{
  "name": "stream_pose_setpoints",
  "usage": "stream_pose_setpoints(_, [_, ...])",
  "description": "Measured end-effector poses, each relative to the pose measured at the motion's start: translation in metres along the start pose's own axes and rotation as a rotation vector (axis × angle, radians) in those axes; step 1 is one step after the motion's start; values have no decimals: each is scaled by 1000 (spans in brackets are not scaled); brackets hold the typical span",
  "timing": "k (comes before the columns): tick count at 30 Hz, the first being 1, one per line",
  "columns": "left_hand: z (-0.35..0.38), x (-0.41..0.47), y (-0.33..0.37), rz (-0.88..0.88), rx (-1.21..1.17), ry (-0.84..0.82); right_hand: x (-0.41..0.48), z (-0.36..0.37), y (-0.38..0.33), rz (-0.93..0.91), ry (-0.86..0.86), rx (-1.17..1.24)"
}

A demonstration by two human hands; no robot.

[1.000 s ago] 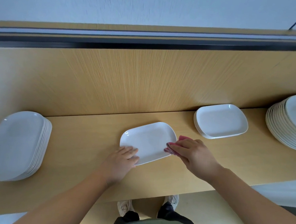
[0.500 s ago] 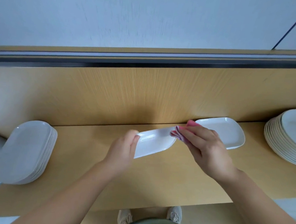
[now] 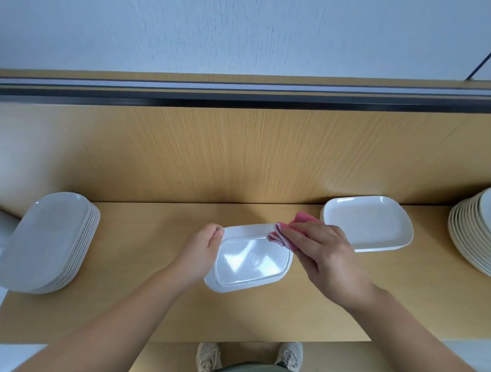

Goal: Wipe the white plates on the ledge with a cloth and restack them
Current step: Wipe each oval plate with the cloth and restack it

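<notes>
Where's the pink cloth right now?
Head view, just right of centre: the pink cloth is pinched in the right hand against the far right corner of the held plate, just left of the short plate stack.

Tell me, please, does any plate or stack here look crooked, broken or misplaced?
Nothing is broken or spilled. The left stack seems to overhang the ledge at its left end; the plate in the left hand is upside down, probably for wiping with the cloth.

We take this for a canteen or restaurant service area: a tall stack of identical white oblong plates [image 3: 47, 241] at left, a pile of round white plates [image 3: 479, 241] at far right, on a long light-wood laminate ledge [image 3: 143, 296].
</notes>
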State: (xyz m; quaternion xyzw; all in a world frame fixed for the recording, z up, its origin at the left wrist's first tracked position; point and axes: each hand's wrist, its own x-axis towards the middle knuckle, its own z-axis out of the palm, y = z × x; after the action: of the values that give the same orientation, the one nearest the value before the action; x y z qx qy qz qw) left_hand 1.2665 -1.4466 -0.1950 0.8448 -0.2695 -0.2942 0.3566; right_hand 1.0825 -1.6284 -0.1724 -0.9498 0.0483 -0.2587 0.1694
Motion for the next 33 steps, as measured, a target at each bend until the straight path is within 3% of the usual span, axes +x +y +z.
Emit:
stream_pose_setpoints(7, [-22, 7, -2, -87, 26, -352, 1, 12, 3, 28, -44, -16])
stream_pose_setpoints(13, [-11, 7, -9, -78, 10, -230, 28, 45, -6, -4, -171, -8])
stream_pose_setpoints(20, [-7, 10, -12, -122, 26, -196, 19, 88, -1, 36, -691, -66])
stream_pose_setpoints(26, [-3, 14, -10, -123, 23, -208, 24, 106, -14, 103, -674, -213])
stream_pose_setpoints(33, [-2, 15, -13, -177, 20, -171, 29, 103, 5, 170, -750, -63])
